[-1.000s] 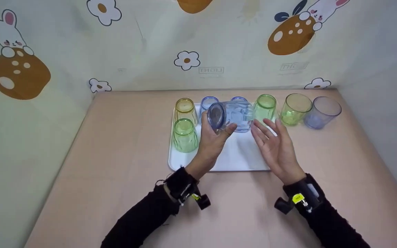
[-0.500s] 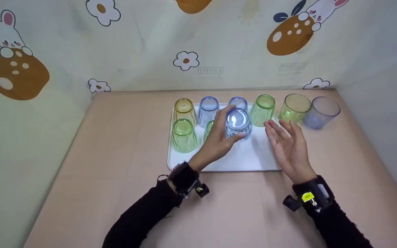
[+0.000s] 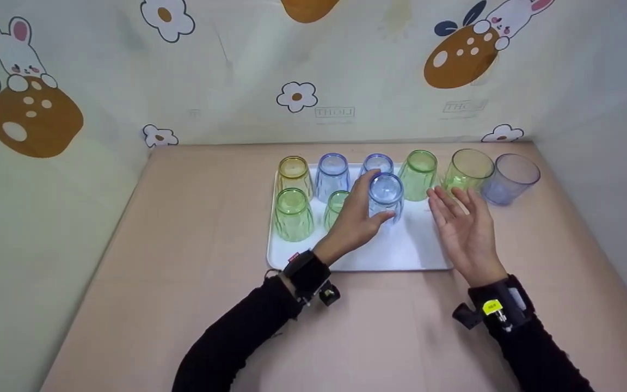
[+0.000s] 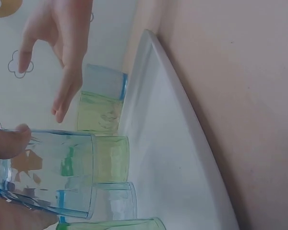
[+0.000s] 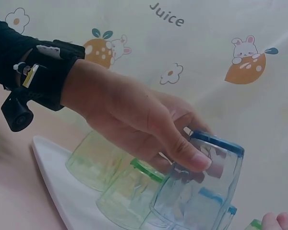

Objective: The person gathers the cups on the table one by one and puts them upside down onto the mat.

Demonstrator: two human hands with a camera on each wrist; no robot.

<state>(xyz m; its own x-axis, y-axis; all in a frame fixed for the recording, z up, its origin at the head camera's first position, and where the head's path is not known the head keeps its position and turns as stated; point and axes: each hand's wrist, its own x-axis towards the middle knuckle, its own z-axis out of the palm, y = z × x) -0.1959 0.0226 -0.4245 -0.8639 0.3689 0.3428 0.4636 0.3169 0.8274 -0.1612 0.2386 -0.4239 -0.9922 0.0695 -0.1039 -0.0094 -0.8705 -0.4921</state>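
My left hand (image 3: 352, 219) grips a clear blue drinking glass (image 3: 386, 200) between thumb and fingers. This glass is upside down, base up, over the middle of a white tray (image 3: 400, 253). In the left wrist view its rim hangs short of the tray surface. My right hand (image 3: 465, 235) is held palm inward with straight fingers and touches nothing, at the tray's right side. Around the gripped glass stand inverted glasses on the tray: a green one (image 3: 419, 177) to the right and a blue one (image 3: 377, 162) behind it. A small green glass (image 3: 335, 209) is partly hidden by my left hand.
At the tray's left are a yellow glass (image 3: 294, 177), a green glass (image 3: 293, 216) and a blue glass (image 3: 333, 177), all inverted. Upright on the table, right of the tray, are a yellow-green glass (image 3: 467, 173) and a pale blue glass (image 3: 511, 182). A printed cloth wall (image 3: 237, 81) rises behind.
My left hand has turned the blue glass from sideways to upside down and moved it right over the tray. My right hand has drawn away to the right from the glass.
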